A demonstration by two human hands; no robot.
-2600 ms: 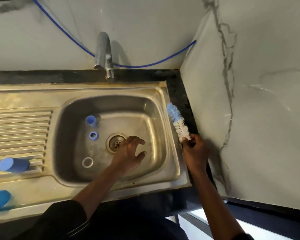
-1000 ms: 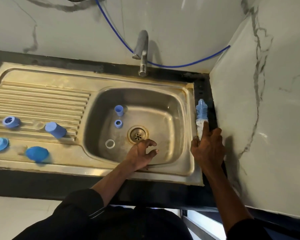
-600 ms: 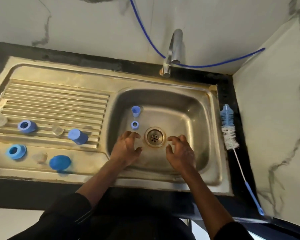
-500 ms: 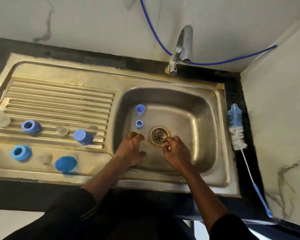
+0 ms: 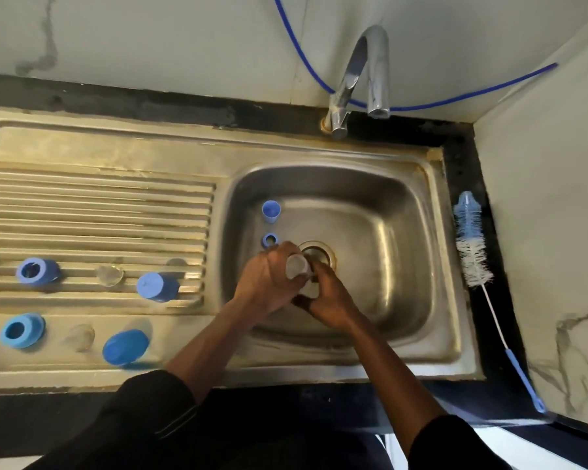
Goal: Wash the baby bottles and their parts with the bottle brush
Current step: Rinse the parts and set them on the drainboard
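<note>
Over the sink basin, just in front of the drain, my left hand and my right hand meet around a small translucent part. Fingers of both hands curl round it, and its lower end is hidden between them. The bottle brush, with blue and white bristles, lies untouched on the black counter to the right of the sink. On the basin floor to the left of the hands stand a small blue cup and a blue ring.
The drainboard on the left carries two blue collars, two blue caps and two clear teats. The tap rises behind the basin, dry. A wall closes the right side.
My right hand laid the brush on the right counter and came into the basin. Both hands closed in by the drain and now hold a translucent part between them.
</note>
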